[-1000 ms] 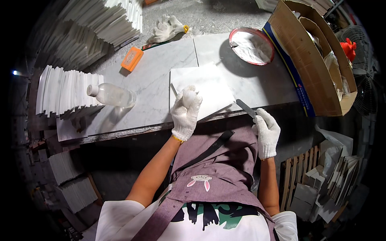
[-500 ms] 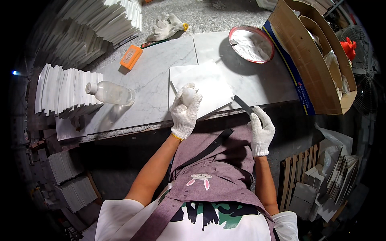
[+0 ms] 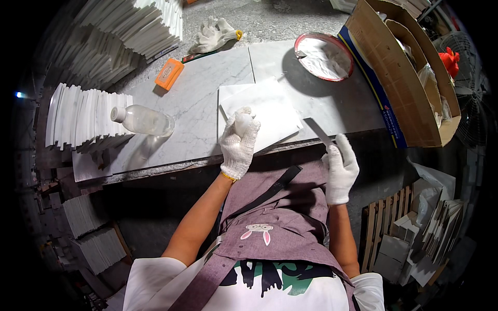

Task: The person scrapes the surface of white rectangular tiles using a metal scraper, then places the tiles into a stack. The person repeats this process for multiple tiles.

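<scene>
White marble tile lies flat at bench front, atop a larger slab; judged stiff, heavy, chip-prone, best gripped by opposite edges. Left hand, gloved, is closed on a small white lump; right hand is closed w/ scraper blade. Red bowl sits behind.

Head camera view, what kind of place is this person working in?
Probably a stone or tile workshop. Fanned stacks of white tiles stand at the left, marble slabs form the bench top, and a red-rimmed bowl of white paste sits near the flat blade in the right hand.
</scene>
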The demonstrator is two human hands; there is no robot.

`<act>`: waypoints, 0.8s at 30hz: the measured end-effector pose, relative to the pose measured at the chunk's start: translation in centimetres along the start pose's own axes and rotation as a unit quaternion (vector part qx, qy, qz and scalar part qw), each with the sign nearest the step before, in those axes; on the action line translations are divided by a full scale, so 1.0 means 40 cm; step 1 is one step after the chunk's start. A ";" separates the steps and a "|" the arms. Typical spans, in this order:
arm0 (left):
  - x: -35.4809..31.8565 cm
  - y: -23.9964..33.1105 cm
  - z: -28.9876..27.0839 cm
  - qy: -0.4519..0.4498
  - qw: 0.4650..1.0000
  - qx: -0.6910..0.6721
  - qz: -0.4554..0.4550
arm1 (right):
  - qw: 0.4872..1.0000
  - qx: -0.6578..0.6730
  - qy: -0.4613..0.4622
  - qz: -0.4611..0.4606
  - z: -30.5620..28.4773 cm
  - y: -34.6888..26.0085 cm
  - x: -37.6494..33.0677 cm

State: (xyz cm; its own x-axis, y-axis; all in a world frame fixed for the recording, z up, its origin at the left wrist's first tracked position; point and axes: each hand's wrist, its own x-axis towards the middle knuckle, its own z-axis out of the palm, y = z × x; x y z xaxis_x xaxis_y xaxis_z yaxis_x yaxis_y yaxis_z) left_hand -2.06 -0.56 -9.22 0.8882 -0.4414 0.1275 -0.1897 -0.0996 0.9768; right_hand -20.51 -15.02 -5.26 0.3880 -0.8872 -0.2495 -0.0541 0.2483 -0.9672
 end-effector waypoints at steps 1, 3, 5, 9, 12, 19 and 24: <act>0.002 0.006 -0.001 0.000 1.000 0.002 0.000 | 0.995 0.085 -0.031 0.043 -0.009 -0.005 0.013; 0.009 0.043 -0.003 -0.014 0.996 -0.062 -0.062 | 0.961 0.227 -0.089 0.133 -0.018 -0.027 0.018; 0.020 0.062 -0.004 -0.033 0.990 -0.094 -0.102 | 0.897 0.354 -0.176 0.199 -0.033 -0.037 0.014; 0.044 0.070 -0.001 -0.060 0.988 -0.107 -0.096 | 0.826 0.420 -0.246 0.283 -0.027 -0.044 -0.028; 0.068 0.076 0.025 -0.060 0.983 -0.150 -0.086 | 0.835 0.393 -0.271 0.275 -0.019 -0.040 -0.044; 0.090 0.011 0.057 -0.054 0.995 -0.090 0.005 | 0.949 0.216 -0.199 0.109 -0.031 -0.082 -0.001; 0.087 -0.011 0.063 -0.042 0.996 -0.074 0.031 | 0.936 0.276 -0.195 0.096 -0.032 -0.092 0.025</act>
State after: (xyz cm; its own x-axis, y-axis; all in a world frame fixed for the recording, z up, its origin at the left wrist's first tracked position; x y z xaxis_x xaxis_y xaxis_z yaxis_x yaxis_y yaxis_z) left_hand 0.08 -4.30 -9.62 0.8373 -0.5167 0.1789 -0.1729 0.0603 0.9831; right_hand -21.11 -17.33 -2.00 0.7322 -0.6227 -0.2758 0.2851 0.6480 -0.7063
